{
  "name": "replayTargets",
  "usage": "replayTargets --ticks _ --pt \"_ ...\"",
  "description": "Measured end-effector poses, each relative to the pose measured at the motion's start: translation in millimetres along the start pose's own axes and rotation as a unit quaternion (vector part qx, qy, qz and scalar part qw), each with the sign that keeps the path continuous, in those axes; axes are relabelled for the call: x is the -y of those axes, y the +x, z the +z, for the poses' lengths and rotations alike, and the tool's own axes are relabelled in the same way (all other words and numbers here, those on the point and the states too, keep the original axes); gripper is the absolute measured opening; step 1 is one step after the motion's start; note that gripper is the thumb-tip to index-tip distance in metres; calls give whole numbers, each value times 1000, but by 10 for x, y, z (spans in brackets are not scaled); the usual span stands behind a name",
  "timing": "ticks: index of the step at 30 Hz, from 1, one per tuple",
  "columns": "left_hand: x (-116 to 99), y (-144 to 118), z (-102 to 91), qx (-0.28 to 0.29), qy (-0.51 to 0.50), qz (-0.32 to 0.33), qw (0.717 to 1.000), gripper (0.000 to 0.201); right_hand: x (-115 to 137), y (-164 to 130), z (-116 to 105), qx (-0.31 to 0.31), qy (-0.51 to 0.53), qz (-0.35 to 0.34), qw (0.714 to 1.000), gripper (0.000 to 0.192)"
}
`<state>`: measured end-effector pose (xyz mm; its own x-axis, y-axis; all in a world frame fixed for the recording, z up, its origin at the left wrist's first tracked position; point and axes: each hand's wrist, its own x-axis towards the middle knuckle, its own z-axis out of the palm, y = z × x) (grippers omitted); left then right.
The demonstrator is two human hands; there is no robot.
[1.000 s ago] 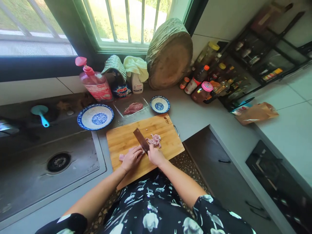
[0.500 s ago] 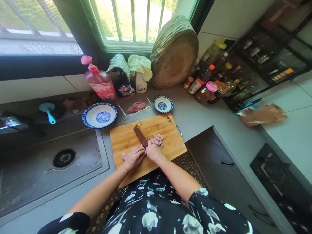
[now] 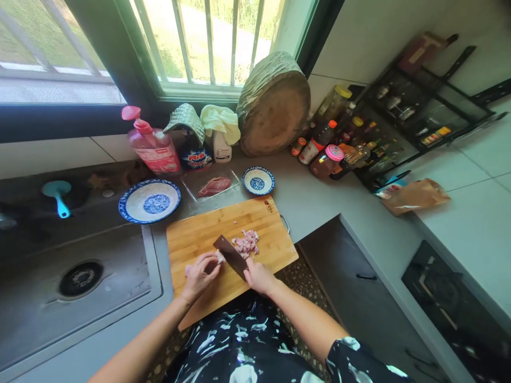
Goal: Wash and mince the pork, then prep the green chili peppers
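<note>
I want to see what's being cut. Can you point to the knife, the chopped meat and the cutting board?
knife (image 3: 229,252): head view, middle of the dark blade.
chopped meat (image 3: 245,243): head view, centre of the pink pile.
cutting board (image 3: 199,234): head view, bare wood left of the pile.

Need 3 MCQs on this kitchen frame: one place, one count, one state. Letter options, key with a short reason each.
1. Where does the heap of chopped pink meat lie?
A. In the steel sink
B. On the rectangular bamboo cutting board
C. In the large blue-rimmed white bowl

2. How many blue-and-white patterned bowls stand behind the board?
A. One
B. Two
C. Four

3. What is the right hand doing?
A. Gripping the dark-bladed cleaver
B. Resting flat on the grey counter
C. Holding the pink pump bottle

Key:
1 B: the heap sits on the board, right of the blade.
2 B: a large bowl and a small bowl are there.
3 A: the fingers wrap the cleaver's handle, while the left hand pins a meat piece beside the blade.
</note>
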<state>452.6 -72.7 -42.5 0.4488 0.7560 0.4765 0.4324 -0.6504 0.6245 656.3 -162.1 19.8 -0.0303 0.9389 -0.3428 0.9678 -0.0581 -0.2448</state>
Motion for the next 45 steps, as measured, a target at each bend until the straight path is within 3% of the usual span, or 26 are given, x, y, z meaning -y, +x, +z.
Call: replayTargets --ticks 4,8,14,17,26,35,41,45 --pt "-46 54 145 -28 -21 -29 999 16 -162 165 -246 -14 -31 22 999 32" --pt "-109 151 242 3 -1 24 1000 19 -227 279 -435 -20 -33 38 999 41" --pt "-114 128 27 83 71 71 991 28 28 183 -245 -65 -22 35 997 37" --pt "-35 57 28 114 80 109 984 26 142 162 -145 -64 -34 32 997 32" --pt "113 43 179 127 91 111 982 29 320 230 -127 -66 -55 7 996 22" --pt "142 54 200 134 70 105 983 28 175 -52 -112 -15 -86 -9 996 21" --pt "131 24 189 136 66 113 982 27 431 457 -201 -31 -79 -31 996 22" --pt "151 12 178 126 55 119 983 25 373 586 -264 -37 -74 -5 997 24"
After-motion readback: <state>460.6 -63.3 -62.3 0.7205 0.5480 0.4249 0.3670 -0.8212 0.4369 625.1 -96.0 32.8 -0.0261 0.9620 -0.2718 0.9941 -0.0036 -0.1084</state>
